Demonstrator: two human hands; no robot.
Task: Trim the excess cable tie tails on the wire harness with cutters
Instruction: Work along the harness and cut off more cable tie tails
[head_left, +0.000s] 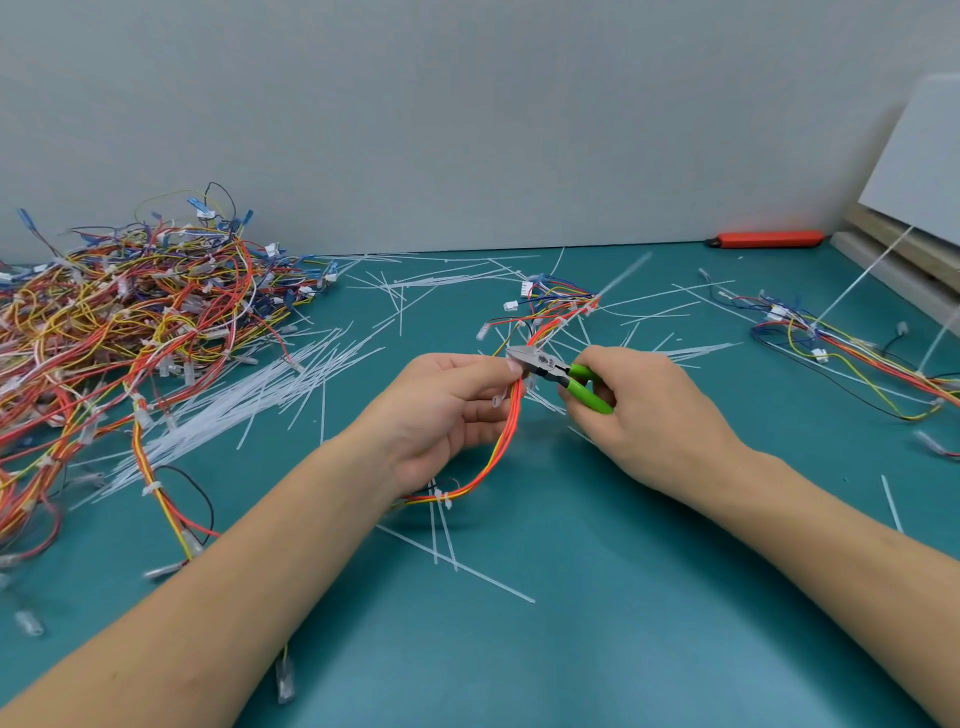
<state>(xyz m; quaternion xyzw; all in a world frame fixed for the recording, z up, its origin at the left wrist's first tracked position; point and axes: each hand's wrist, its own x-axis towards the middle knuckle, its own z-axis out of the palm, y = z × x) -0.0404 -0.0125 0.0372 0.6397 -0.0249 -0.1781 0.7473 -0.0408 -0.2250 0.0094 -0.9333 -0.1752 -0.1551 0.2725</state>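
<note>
My left hand (441, 410) pinches a wire harness (506, 441) of red, orange and yellow wires, lifted above the teal table (597, 597). My right hand (649, 410) grips green-handled cutters (563, 376), whose steel jaws point left and meet the harness right at my left fingertips. A white cable tie (444, 500) wraps the harness lower down, with long tails lying across the table. The harness's far end with white connectors (527, 287) rests on the table behind my hands.
A big tangled pile of harnesses (130, 322) fills the left side. A sheaf of white cable ties (249, 395) and loose cut tails lie scattered about. Another harness (841, 348) lies at right, an orange tool (763, 239) by the wall, boards (904, 260) at far right.
</note>
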